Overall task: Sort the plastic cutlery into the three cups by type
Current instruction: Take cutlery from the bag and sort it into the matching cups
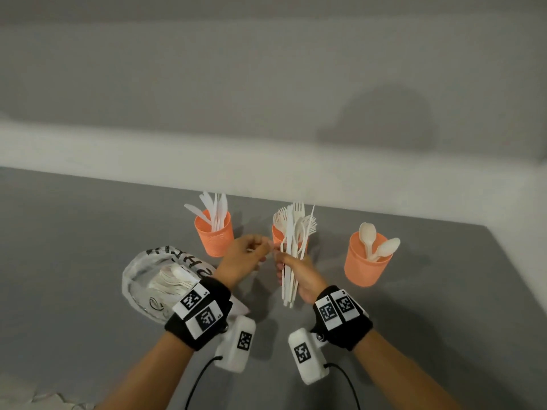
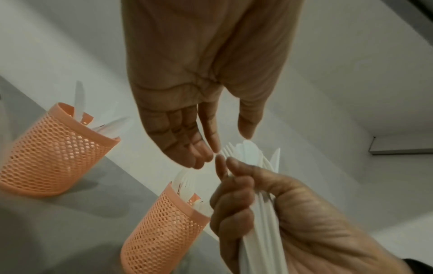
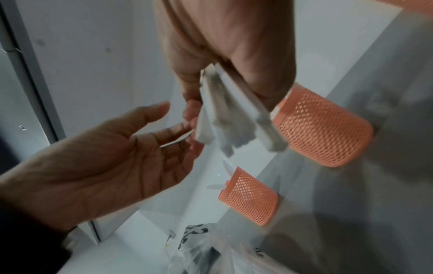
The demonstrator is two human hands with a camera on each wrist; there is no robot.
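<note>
Three orange cups (image 1: pixel 367 261) stand on the surface beyond the fingers, already part-filled. The right hand (image 1: pixel 302 276) clamps a mixed cutlery bundle (image 1: pixel 291 261); the left hand (image 1: pixel 242 258), fingers relaxed and apart, reaches in. Next, I judge: pinch out one piece.

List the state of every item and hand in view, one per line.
Left cup: upright, holds knives.
Middle cup: upright, holds forks.
Right cup: upright, holds two spoons.
Cutlery bundle: upright in right hand grip.
Left hand: open, reaching to bundle.
Plastic bag: lying on table, cutlery inside.
</note>
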